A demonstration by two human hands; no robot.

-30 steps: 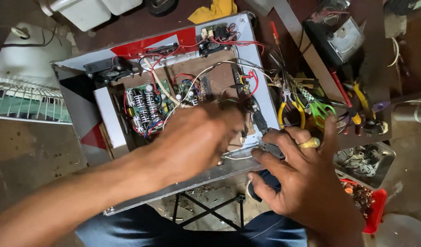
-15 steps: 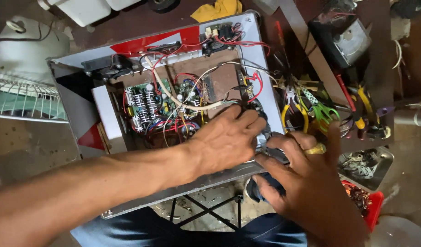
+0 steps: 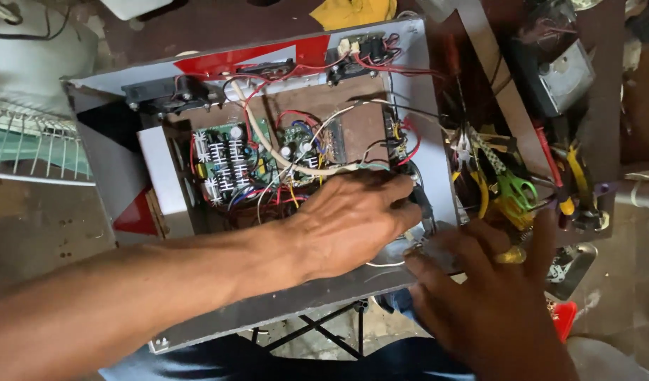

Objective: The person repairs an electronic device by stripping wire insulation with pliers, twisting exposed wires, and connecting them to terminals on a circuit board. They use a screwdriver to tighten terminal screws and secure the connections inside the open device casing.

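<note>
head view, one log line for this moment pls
left hand: inside open metal chassis, fingers at wiring | right hand: on chassis front edge | green circuit board: untouched

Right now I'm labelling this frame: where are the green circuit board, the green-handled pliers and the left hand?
Green circuit board (image 3: 226, 161), head view, its middle.
Green-handled pliers (image 3: 516, 190), head view, handle.
Left hand (image 3: 349, 222), head view, back.

Left hand (image 3: 353, 222) reaches into open metal chassis (image 3: 437, 141), fingers curled at wiring beside green circuit board (image 3: 226, 162). Right hand (image 3: 490, 296) rests w/ fingers spread on chassis' near edge, pliers (image 3: 511, 194) just beyond
</note>
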